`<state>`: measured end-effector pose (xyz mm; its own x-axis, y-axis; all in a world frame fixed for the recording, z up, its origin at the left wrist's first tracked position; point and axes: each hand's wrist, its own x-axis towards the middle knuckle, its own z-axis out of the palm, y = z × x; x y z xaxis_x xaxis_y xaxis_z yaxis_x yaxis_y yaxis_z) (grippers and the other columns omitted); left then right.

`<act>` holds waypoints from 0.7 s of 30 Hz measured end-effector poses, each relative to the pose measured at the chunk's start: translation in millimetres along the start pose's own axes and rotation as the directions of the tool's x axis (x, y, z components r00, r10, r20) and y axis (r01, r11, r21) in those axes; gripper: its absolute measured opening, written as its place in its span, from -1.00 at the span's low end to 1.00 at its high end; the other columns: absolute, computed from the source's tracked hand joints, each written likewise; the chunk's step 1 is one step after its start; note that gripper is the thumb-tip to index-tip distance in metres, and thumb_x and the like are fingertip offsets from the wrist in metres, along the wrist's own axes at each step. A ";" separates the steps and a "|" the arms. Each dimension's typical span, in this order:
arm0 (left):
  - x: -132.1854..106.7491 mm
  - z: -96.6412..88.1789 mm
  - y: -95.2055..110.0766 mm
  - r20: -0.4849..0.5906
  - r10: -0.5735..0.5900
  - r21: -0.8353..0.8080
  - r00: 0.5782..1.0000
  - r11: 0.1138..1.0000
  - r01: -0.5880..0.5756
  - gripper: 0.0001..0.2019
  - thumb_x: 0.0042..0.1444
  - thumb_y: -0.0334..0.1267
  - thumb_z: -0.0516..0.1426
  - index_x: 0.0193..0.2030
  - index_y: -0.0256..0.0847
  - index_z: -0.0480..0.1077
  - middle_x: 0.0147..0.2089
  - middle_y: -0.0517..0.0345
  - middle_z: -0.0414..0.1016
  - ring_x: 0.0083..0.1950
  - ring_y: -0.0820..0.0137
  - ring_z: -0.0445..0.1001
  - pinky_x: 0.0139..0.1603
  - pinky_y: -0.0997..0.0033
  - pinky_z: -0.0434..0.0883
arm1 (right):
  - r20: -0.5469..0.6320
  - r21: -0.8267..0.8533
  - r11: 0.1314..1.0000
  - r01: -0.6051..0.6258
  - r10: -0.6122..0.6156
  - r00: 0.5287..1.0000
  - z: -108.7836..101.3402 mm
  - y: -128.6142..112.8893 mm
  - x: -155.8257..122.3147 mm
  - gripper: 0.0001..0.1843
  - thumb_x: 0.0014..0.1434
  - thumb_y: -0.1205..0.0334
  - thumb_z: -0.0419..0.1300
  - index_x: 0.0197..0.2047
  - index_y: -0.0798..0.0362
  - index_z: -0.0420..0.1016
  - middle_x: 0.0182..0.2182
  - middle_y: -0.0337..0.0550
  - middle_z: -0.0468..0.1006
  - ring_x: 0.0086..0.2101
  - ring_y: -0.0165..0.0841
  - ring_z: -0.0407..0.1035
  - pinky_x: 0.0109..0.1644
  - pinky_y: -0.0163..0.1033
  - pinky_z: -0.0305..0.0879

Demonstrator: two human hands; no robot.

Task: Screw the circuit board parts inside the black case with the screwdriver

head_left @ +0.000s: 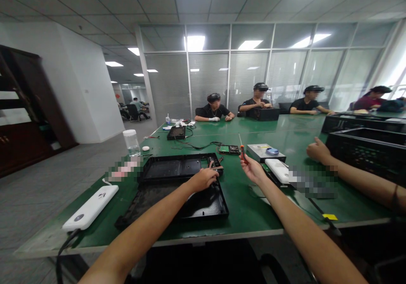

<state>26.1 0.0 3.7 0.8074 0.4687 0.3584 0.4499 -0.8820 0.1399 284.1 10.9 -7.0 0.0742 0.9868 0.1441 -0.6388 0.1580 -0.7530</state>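
Observation:
My left hand (205,180) is over an opened black plastic casing (187,208), its fingers curled together beside a bundle of thin coloured wires (217,165). What those fingers pinch, if anything, is hidden. Just behind lies the casing's other shallow black half (171,167). My right hand (253,169) grips a screwdriver (242,152) by its orange and black handle, the thin shaft pointing up. Beyond it, a hard drive (229,149) with a green circuit board lies on the table.
A metal box (264,153) bears a blue round item (272,151), near a white power bank (276,170). Another white power bank (90,208) and a clear jar (131,142) are at left. A neighbour's hand (318,150) is beside a black computer case (368,153). Several people sit opposite.

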 end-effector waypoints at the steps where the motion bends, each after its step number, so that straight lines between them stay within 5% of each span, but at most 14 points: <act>1: 0.4 -0.5 -0.7 -0.007 0.004 -0.013 1.000 1.000 -0.004 -0.85 0.11 -0.34 0.00 -0.19 -0.23 0.34 -0.17 0.10 0.41 -0.09 0.41 0.33 -0.03 0.44 0.19 | 0.023 -0.011 1.000 -0.006 0.006 1.000 1.3 0.3 -1.1 -0.95 0.03 0.35 0.14 -0.37 0.11 0.33 -0.44 -0.20 0.41 -0.56 -0.56 0.27 -0.58 -0.49 0.29; 4: 0.1 -0.1 -0.4 0.063 0.042 -0.064 0.997 0.997 -0.038 -0.89 0.07 -0.34 0.06 -0.31 -0.23 0.41 -0.26 0.15 0.46 -0.18 0.45 0.39 -0.06 0.51 0.20 | 0.064 -0.073 0.997 0.004 0.001 0.998 4.1 2.3 -3.7 -0.88 -0.02 0.33 0.18 -0.43 0.08 0.27 -0.52 -0.28 0.34 -0.59 -0.57 0.22 -0.61 -0.49 0.22; 9: -1.7 1.4 7.1 0.194 0.093 -0.157 0.977 0.986 -0.063 -0.87 0.04 -0.30 0.09 -0.35 -0.23 0.45 -0.35 0.19 0.49 -0.32 0.51 0.42 -0.21 0.62 0.25 | 0.035 -0.439 0.881 0.175 -0.178 0.983 16.9 -1.0 -15.7 -0.61 0.08 -0.10 -0.03 -0.56 0.04 0.12 -0.65 -0.33 0.18 -0.69 -0.55 0.06 -0.68 -0.42 0.04; 11: -0.1 -4.5 10.1 0.194 0.096 -0.129 0.976 0.989 -0.071 -0.83 0.07 -0.26 0.06 -0.37 -0.25 0.45 -0.39 0.17 0.49 -0.34 0.50 0.42 -0.23 0.60 0.25 | 0.113 -0.653 0.715 0.249 -0.232 0.966 30.4 -2.4 -32.8 -0.54 0.11 -0.15 -0.15 -0.55 0.05 0.17 -0.68 -0.31 0.18 -0.68 -0.51 0.08 -0.63 -0.39 0.06; 13: 2.6 -17.1 10.0 0.171 0.070 -0.082 0.983 0.995 -0.057 -0.77 0.11 -0.22 0.01 -0.39 -0.26 0.44 -0.41 0.14 0.48 -0.35 0.48 0.41 -0.23 0.57 0.24 | 0.305 -0.821 0.467 0.329 -0.129 0.944 46.6 -1.2 -60.1 -0.51 0.14 -0.11 -0.20 -0.49 0.08 0.28 -0.70 -0.28 0.23 -0.64 -0.47 0.15 -0.55 -0.37 0.11; 15: 3.5 -34.5 3.9 0.120 0.010 -0.060 0.993 0.998 -0.003 -0.76 0.16 -0.22 -0.06 -0.25 -0.25 0.39 -0.36 0.13 0.46 -0.33 0.47 0.40 -0.24 0.55 0.24 | 0.540 -0.836 0.208 0.507 0.145 0.829 60.3 2.0 -94.5 -0.61 0.11 -0.03 -0.08 -0.43 0.10 0.37 -0.58 -0.21 0.37 -0.55 -0.44 0.25 -0.45 -0.36 0.14; 17: -0.9 -51.9 -9.7 0.068 -0.082 -0.060 0.994 0.994 0.086 -0.71 0.17 -0.23 -0.08 -0.01 -0.25 0.22 -0.28 0.13 0.44 -0.30 0.47 0.39 -0.24 0.54 0.25 | 0.631 -0.736 0.006 0.677 0.370 0.682 67.6 4.9 -129.7 -0.74 0.05 0.06 0.05 -0.36 0.07 0.40 -0.42 -0.16 0.44 -0.41 -0.39 0.32 -0.34 -0.34 0.15; 19: -12.1 -63.7 -29.5 0.076 -0.186 -0.022 0.980 0.982 0.188 -0.52 0.09 -0.17 0.02 0.12 -0.30 0.03 -0.23 0.09 0.41 -0.29 0.44 0.39 -0.26 0.52 0.27 | 0.613 -0.671 -0.162 0.724 0.428 0.664 67.5 5.8 -158.7 -0.83 0.04 0.18 0.07 -0.32 0.06 0.40 -0.33 -0.14 0.44 -0.36 -0.38 0.32 -0.32 -0.33 0.12; 21: -27.9 -67.2 -50.7 0.173 -0.280 0.072 0.944 0.960 0.271 -0.42 -0.03 -0.11 0.13 0.08 -0.32 0.07 -0.21 0.06 0.39 -0.28 0.40 0.39 -0.29 0.51 0.28 | 0.585 -0.651 -0.269 0.710 0.417 0.695 62.6 5.0 -177.9 -0.86 0.07 0.22 0.05 -0.33 0.05 0.39 -0.34 -0.13 0.44 -0.38 -0.37 0.32 -0.34 -0.32 0.09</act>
<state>-44.9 28.5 48.6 0.7027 0.6976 0.1397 0.6780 -0.7162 0.1654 219.8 -166.1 3.8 -0.6631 0.7309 0.1616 0.7233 0.6812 -0.1130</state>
